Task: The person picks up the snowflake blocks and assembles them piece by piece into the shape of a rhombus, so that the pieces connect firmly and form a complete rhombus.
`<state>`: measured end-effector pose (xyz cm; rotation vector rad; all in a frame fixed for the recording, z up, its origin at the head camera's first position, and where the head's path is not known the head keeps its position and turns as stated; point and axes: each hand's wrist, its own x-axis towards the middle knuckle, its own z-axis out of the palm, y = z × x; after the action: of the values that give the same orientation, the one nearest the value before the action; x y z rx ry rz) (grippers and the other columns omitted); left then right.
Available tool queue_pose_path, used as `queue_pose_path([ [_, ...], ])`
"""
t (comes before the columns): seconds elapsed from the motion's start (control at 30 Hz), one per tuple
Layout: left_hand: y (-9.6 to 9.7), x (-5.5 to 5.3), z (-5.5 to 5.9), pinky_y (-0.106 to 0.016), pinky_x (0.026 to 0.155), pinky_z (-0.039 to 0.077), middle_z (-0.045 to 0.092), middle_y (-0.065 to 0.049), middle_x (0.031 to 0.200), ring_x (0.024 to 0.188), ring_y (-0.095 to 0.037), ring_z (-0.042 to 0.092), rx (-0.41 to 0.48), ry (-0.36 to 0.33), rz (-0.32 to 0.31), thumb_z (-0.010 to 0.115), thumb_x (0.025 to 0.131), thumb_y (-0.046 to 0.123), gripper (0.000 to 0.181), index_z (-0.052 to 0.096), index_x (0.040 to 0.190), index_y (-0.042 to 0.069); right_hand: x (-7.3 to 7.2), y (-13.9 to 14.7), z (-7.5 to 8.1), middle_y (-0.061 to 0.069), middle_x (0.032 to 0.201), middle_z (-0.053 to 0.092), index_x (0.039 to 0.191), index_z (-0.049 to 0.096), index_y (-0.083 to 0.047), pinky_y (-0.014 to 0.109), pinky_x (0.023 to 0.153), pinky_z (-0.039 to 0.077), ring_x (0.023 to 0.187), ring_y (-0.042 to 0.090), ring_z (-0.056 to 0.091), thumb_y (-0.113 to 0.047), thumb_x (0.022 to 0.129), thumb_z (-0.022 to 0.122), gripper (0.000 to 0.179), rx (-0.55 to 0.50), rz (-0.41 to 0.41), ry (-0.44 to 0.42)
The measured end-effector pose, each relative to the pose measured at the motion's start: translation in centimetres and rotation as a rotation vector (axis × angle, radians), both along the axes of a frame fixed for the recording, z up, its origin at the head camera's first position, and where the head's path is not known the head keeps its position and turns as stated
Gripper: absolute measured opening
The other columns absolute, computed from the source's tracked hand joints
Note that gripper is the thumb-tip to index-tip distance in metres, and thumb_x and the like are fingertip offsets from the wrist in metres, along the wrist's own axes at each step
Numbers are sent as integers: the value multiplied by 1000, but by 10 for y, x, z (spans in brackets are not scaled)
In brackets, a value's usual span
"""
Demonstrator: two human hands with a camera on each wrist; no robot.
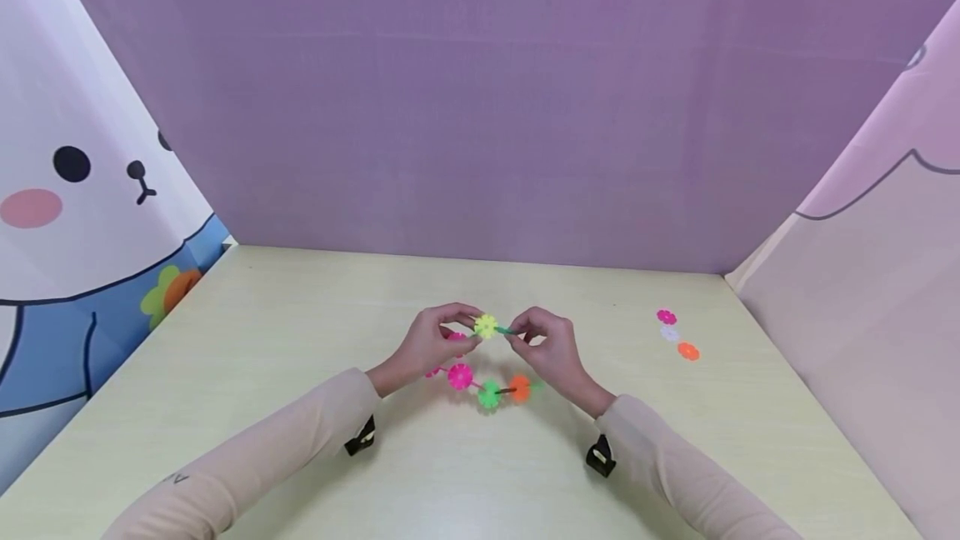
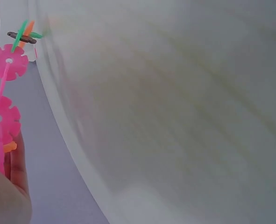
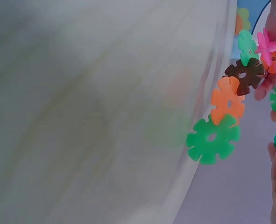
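Observation:
A chain of interlocked flower-shaped plastic discs hangs from my left hand (image 1: 431,342). Between its thumb and fingers the hand holds the chain's upper end, by a yellow disc (image 1: 486,326). My right hand (image 1: 553,348) pinches a dark green disc (image 1: 506,331) at the yellow one's right edge; whether the two are slotted together I cannot tell. Lower down, the chain runs through a pink disc (image 1: 461,376), a green disc (image 1: 490,395), a brown disc (image 3: 244,75) and an orange disc (image 1: 520,388). Another green disc (image 3: 213,140) ends it. Fingers partly hide the upper discs.
On the pale tabletop (image 1: 300,298), to the right, lie three loose discs: a pink one (image 1: 667,317), a white one (image 1: 669,332) and an orange one (image 1: 688,351). A purple panel (image 1: 480,107) stands behind the table, with printed cloths at both sides.

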<state>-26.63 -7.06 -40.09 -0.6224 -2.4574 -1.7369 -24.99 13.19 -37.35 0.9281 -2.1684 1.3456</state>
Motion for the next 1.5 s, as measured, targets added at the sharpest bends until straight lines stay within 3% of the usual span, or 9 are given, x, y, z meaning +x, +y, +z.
queue_pose_path([
  [0.17, -2, -1, 0, -24, 71, 52, 69, -6, 93, 92, -27, 63, 10, 12, -17, 72, 76, 8, 31, 65, 106, 12, -1, 1, -1, 18, 68, 64, 72, 61, 2, 31, 54, 54, 57, 26, 63, 16, 68, 67, 16, -11, 23, -30],
  [0.47, -1, -1, 1, -24, 70, 53, 69, -8, 94, 84, -14, 64, 11, -2, -26, 71, 77, 8, 31, 65, 107, 10, -3, 2, -2, 19, 69, 64, 72, 62, 3, 33, 58, 55, 60, 28, 64, 16, 68, 68, 15, -42, 33, -80],
  [0.57, -1, 1, 4, -24, 71, 53, 69, -12, 96, 86, -18, 64, 13, -14, -32, 70, 78, 6, 32, 64, 109, 6, -4, 2, -2, 18, 69, 65, 73, 62, 3, 33, 59, 55, 61, 28, 64, 16, 69, 68, 14, -33, 37, -88],
  [0.77, -1, 5, 6, -25, 67, 54, 68, -14, 96, 77, -21, 65, 7, -38, -60, 70, 78, 4, 32, 63, 109, 6, -10, 3, -10, 14, 69, 65, 72, 64, 2, 27, 58, 54, 59, 18, 62, 14, 68, 69, 14, 13, 57, -43],
  [0.83, -2, 1, -1, -24, 65, 54, 68, -10, 96, 74, -20, 65, 9, -44, -61, 71, 77, 7, 32, 64, 109, 10, -11, 3, -10, 14, 69, 65, 72, 63, 3, 27, 58, 54, 59, 17, 62, 15, 68, 69, 14, 22, 66, -19],
  [1.1, -3, -2, -2, -24, 70, 53, 68, -9, 95, 89, -28, 63, 9, -3, -55, 72, 77, 10, 32, 64, 108, 11, -7, 1, 1, 20, 71, 64, 73, 61, 7, 35, 58, 55, 60, 29, 62, 16, 69, 67, 12, 25, 80, -48],
  [1.33, -5, -3, -5, -23, 67, 54, 68, -8, 93, 87, -29, 64, -6, -12, -55, 72, 76, 9, 33, 63, 108, 11, -26, 5, -22, 13, 77, 66, 79, 63, 1, 30, 59, 54, 67, 23, 63, 8, 73, 69, 11, 75, 77, -110],
  [1.5, -5, -2, -7, -23, 65, 54, 68, -9, 94, 84, -29, 64, 2, -27, -55, 72, 77, 9, 36, 61, 110, 12, -30, 9, -27, 5, 80, 67, 82, 64, -5, 24, 60, 53, 72, 14, 63, 2, 75, 71, 13, 128, 65, -106],
])
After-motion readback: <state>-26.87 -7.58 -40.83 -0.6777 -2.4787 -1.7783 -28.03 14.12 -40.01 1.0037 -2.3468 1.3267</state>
